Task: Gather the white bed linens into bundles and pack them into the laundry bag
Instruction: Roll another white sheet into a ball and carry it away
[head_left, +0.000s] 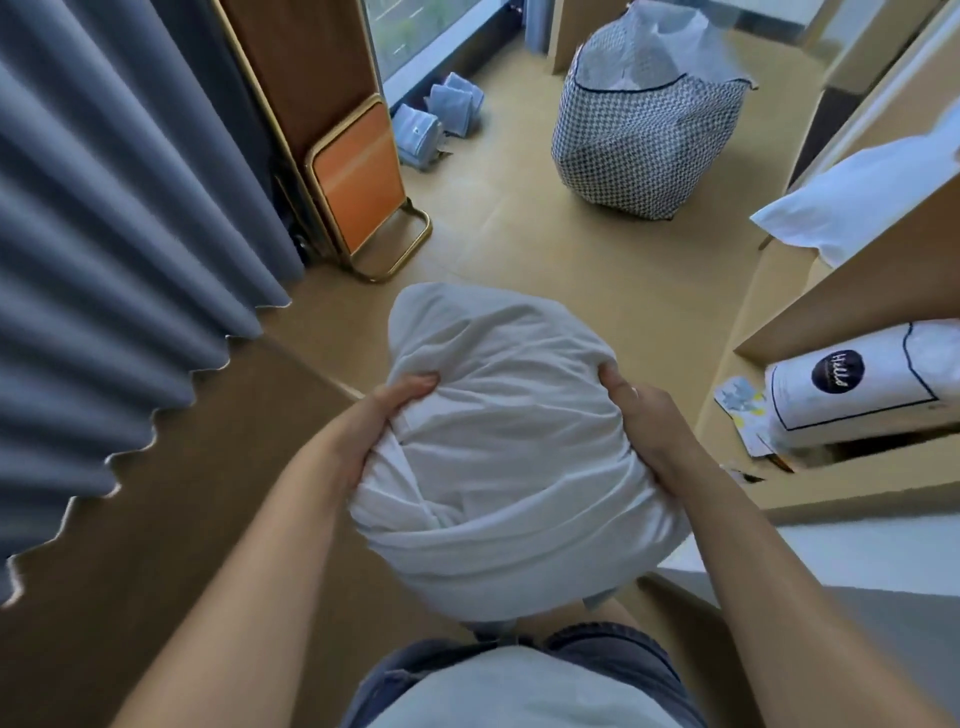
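Rounded, softly creased white linen bundle (498, 441)

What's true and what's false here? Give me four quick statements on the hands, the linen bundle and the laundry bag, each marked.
1. Both the left hand and the right hand grip the rounded white linen bundle. True.
2. The bundle sits inside the black-and-white checked woven laundry bag. False: it is held in front of the person, apart from the bag, which is farther ahead on the tan floor.
3. The laundry bag lies flat on its side. False: it stands upright with its top open, and white material shows inside.
4. A pleated grey-blue curtain hangs on the person's left. True.
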